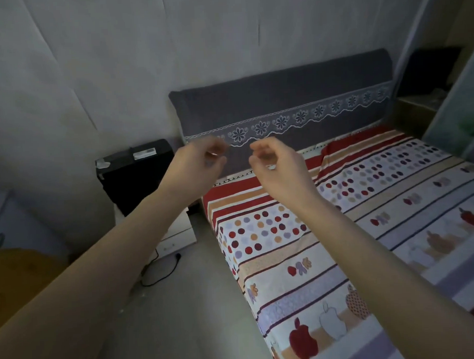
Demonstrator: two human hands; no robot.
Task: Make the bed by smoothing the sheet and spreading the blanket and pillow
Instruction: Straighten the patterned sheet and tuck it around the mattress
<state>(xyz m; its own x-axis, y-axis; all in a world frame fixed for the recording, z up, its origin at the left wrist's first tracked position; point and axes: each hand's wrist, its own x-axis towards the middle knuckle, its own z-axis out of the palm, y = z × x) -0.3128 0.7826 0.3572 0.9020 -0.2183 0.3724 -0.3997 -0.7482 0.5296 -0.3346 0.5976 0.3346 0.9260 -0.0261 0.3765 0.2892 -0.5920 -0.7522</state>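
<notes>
Place: home bedrm.
Bed: bed (264, 310) fills right side; sheet (366, 228) w/ stripes, dots, fruit print.
Headboard: headboard (281, 97) in grey fabric cover, lace flower trim, up against pale wall (92, 63).
Bedside: low white cabinet (176, 238) beside bed, black box (136, 172) on top.
Floor: cable (158, 273) trails by cabinet.

Behind the fingers (261, 149) the headboard cover (281, 97) is dark grey, crossed by a pale lace band of flowers and scallops; below and right of them the sheet (287, 258) runs in red, orange and cream stripes, with rows of red, orange and lilac dots and printed apples in red and white; left of the fingers a black box (133, 172) on a white cabinet (178, 237); the wall (118, 49) above is pale grey.
</notes>
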